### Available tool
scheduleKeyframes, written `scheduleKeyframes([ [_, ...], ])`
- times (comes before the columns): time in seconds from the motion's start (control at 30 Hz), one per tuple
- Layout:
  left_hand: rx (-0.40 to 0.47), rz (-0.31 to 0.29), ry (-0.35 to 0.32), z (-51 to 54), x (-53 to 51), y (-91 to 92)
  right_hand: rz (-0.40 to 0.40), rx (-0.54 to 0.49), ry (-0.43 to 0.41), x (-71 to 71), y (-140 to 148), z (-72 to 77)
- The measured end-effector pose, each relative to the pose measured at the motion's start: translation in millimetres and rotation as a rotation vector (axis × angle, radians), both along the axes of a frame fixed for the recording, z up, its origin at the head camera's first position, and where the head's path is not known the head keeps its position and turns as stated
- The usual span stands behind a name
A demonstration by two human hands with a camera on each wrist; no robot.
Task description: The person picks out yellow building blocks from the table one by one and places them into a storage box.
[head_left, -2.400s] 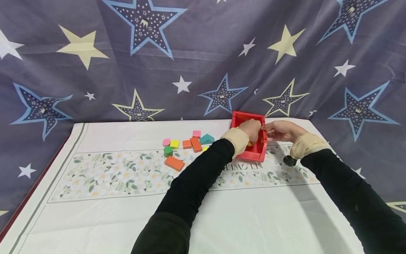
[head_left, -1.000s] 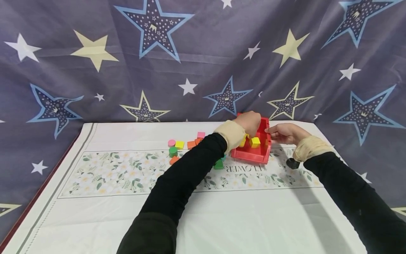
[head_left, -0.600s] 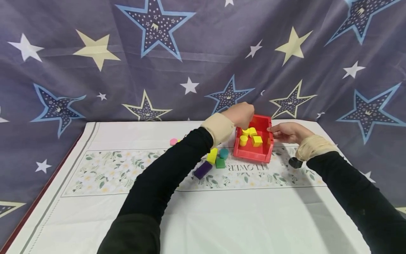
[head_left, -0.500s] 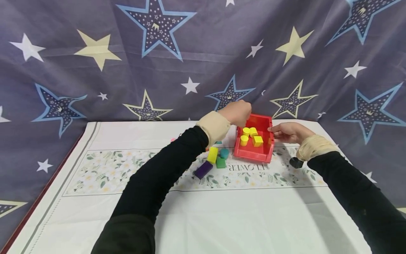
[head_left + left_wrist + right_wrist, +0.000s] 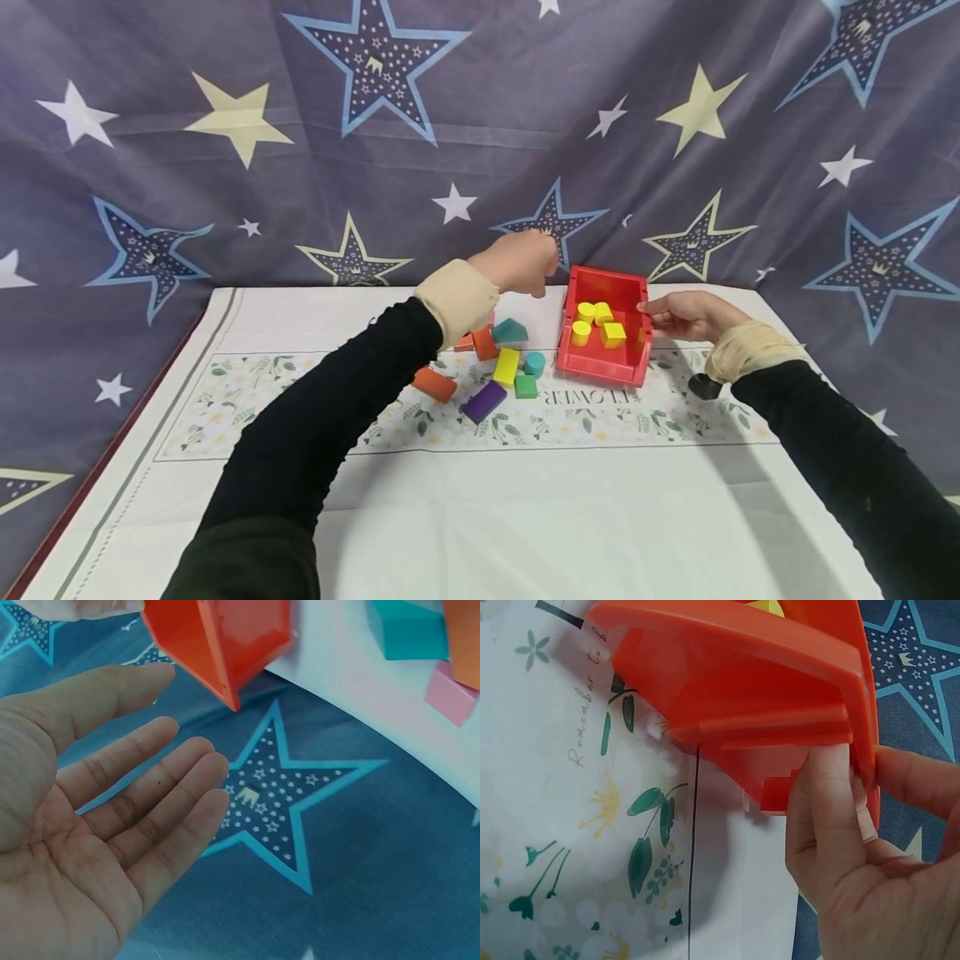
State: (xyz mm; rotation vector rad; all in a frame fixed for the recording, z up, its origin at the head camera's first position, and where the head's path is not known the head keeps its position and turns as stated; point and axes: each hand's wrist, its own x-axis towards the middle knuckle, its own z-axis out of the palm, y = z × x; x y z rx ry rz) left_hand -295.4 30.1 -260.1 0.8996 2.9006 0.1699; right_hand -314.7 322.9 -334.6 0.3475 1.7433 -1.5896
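Note:
My left hand (image 5: 522, 260) hovers above the back of the table, left of the red box (image 5: 596, 371). The left wrist view shows that hand (image 5: 127, 787) empty, its fingers loosely extended. My right hand (image 5: 693, 315) pinches the box's right wall; in the right wrist view its thumb and fingers (image 5: 831, 810) hold the red rim (image 5: 727, 637). Several yellow blocks, among them a cube (image 5: 612, 336) and a cylinder (image 5: 581, 332), lie inside the box.
Left of the box lie a teal triangular block (image 5: 511, 331), a teal cylinder (image 5: 535, 363), a green block (image 5: 526, 387), a yellow block (image 5: 506, 367), a purple block (image 5: 484, 402) and orange blocks (image 5: 434, 384). A star-printed cloth (image 5: 480, 108) hangs behind the table.
My left hand has come out of the box and moved left, uncovering the yellow blocks inside. The right hand keeps its grip on the box's side.

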Motion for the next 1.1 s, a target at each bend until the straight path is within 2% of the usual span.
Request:
scheduleKeyframes([
  [0.17, -0.011, -0.004, 0.01, -5.9, 1.5, -11.3, 0.0, 0.0, -0.002, 1.1, 2.8, -1.8],
  [0.37, -0.035, -0.003, -0.015, -13.9, 7.5, -19.6, -0.007, -0.019, -0.003, 1.2, 4.9, -3.5],
  [0.67, -0.059, -0.011, -0.081, -26.7, 18.2, -22.4, -0.002, -0.034, -0.02, 1.1, 3.0, -1.9],
  [0.83, -0.102, -0.045, -0.129, -37.5, 20.3, -22.7, 0.0, -0.048, -0.027, 0.6, 2.4, -1.1],
  [1.1, -0.15, -0.062, -0.171, -53.0, 22.6, -20.6, 0.001, -0.042, -0.031, -0.2, 1.4, -0.1],
])
